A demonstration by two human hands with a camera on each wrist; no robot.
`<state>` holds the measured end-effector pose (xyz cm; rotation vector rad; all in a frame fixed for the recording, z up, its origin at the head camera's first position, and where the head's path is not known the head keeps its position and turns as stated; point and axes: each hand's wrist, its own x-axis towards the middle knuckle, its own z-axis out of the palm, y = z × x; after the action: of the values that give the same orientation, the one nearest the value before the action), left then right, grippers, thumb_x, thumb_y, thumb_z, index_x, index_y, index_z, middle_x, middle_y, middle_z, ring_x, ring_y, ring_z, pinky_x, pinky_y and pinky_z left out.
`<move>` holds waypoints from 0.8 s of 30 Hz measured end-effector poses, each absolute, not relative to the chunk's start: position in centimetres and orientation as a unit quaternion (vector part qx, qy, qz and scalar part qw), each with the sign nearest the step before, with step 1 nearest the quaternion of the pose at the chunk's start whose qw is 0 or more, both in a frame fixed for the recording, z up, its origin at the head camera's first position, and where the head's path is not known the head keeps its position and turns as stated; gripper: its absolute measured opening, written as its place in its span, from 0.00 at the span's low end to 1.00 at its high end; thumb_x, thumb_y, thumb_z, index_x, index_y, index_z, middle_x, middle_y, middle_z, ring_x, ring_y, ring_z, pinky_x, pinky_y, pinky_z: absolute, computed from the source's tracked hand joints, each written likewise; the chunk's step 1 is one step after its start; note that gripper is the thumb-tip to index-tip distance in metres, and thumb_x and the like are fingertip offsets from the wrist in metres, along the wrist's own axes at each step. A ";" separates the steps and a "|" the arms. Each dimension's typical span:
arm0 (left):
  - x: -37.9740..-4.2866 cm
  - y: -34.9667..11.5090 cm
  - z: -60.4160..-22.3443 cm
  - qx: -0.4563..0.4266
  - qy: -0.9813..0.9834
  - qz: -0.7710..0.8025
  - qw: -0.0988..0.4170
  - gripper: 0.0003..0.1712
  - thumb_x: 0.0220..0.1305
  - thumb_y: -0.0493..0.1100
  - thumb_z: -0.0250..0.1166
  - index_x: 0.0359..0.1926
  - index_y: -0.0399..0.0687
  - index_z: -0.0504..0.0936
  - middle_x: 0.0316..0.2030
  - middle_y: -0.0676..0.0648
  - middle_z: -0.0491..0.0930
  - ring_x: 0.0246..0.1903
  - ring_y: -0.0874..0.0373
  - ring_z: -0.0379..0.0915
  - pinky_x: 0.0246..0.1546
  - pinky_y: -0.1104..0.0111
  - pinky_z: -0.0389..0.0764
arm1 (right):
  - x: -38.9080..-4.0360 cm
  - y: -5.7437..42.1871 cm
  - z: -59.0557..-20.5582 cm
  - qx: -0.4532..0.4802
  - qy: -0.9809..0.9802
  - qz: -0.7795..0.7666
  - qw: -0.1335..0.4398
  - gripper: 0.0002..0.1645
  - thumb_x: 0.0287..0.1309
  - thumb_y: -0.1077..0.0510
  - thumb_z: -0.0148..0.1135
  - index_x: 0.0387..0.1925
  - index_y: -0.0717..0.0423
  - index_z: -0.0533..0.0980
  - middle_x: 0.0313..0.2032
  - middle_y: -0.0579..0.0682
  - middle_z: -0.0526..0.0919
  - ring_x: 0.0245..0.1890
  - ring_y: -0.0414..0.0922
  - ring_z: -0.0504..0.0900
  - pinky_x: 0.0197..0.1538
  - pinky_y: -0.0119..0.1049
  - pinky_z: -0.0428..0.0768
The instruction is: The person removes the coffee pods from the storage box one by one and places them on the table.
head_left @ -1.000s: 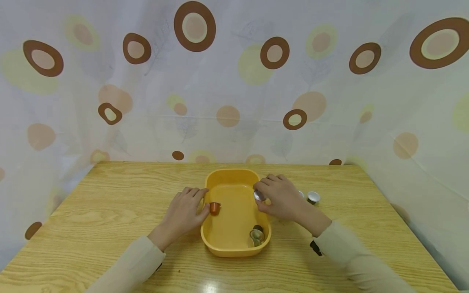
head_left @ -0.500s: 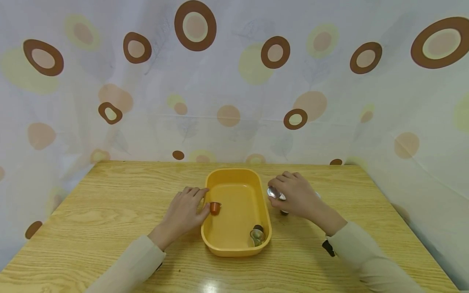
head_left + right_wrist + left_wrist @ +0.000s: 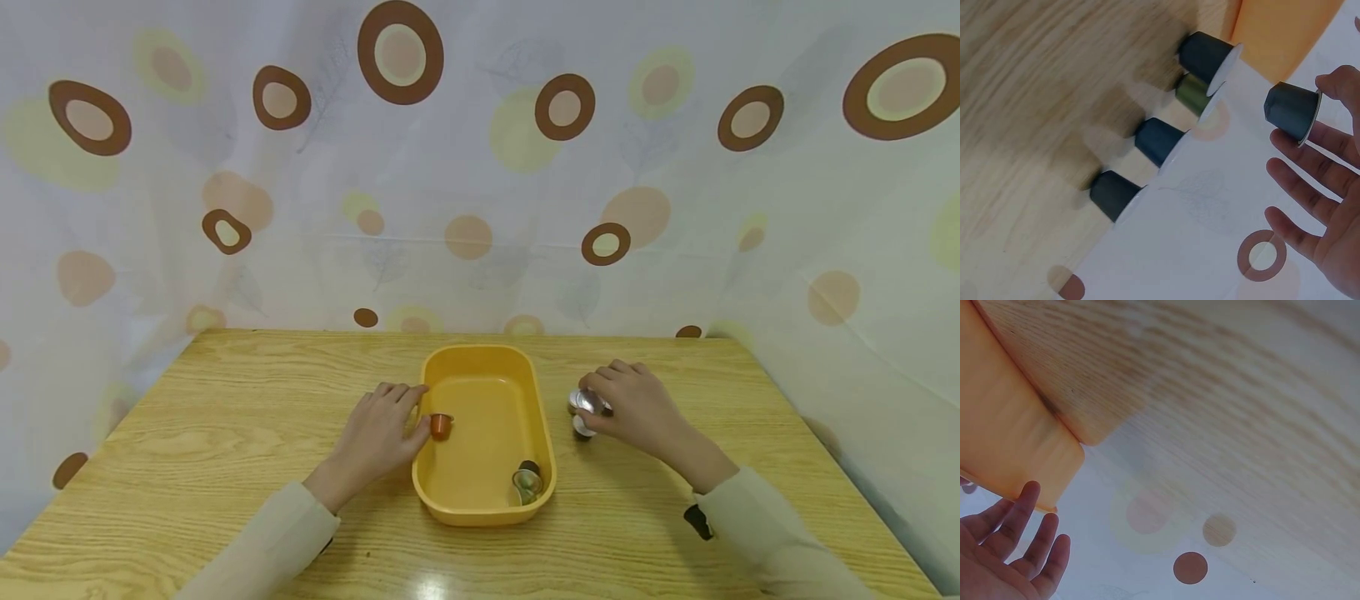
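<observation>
My right hand [image 3: 637,408] pinches a dark coffee capsule [image 3: 1291,111] by its rim, between thumb and fingers, its silver lid tilted toward the head camera. Below and around it, right of the tray, coffee capsules stand on the table lid up, among them a black one [image 3: 1207,57], a green one [image 3: 1194,97] and a dark blue one [image 3: 1160,144]. My left hand [image 3: 378,425] rests on the left rim of a yellow tray [image 3: 483,517], fingers fairly straight. Beside its thumb, inside the tray, is an orange-brown coffee capsule [image 3: 440,427].
Several more capsules [image 3: 528,481] lie together in the tray's near right corner. The wooden table [image 3: 247,400] ends at a patterned curtain [image 3: 465,167] behind and at the sides. Another dark capsule [image 3: 1115,196] stands at the end of the row.
My right hand has moved right, from the tray's right rim to above the standing capsules, with the capsule still between its fingers. The left hand and the tray have stayed put.
</observation>
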<state>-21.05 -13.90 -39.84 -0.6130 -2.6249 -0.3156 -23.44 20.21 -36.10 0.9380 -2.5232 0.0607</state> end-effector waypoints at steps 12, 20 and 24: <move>-21.1 -13.9 -39.9 -0.220 -0.946 -0.110 0.210 0.22 0.59 0.51 0.55 0.52 0.47 0.76 0.41 0.49 0.80 0.44 0.52 0.74 0.44 0.59 0.77 | -23.1 22.1 -37.3 0.297 -0.933 0.010 0.201 0.15 0.44 0.47 0.67 0.31 0.51 0.78 0.27 0.43 0.79 0.31 0.43 0.74 0.32 0.42 0.74; -21.1 -14.0 -40.0 -0.223 -0.944 -0.112 0.216 0.22 0.59 0.50 0.55 0.52 0.47 0.76 0.41 0.49 0.81 0.44 0.52 0.74 0.43 0.60 0.77 | -23.0 23.3 -38.1 0.286 -0.939 0.025 0.188 0.16 0.42 0.47 0.69 0.33 0.50 0.79 0.29 0.42 0.80 0.34 0.44 0.76 0.35 0.43 0.74; -21.1 -14.0 -40.0 -0.223 -0.944 -0.113 0.215 0.22 0.59 0.50 0.55 0.52 0.47 0.76 0.41 0.49 0.80 0.44 0.52 0.74 0.43 0.60 0.76 | -22.9 23.7 -38.4 0.279 -0.944 0.023 0.178 0.18 0.42 0.45 0.69 0.34 0.49 0.80 0.31 0.43 0.81 0.35 0.44 0.76 0.36 0.45 0.74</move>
<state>-21.13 -13.97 -39.96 -0.6171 -2.6183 -0.3137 -22.90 23.67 -38.40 0.7885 -2.6694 0.0645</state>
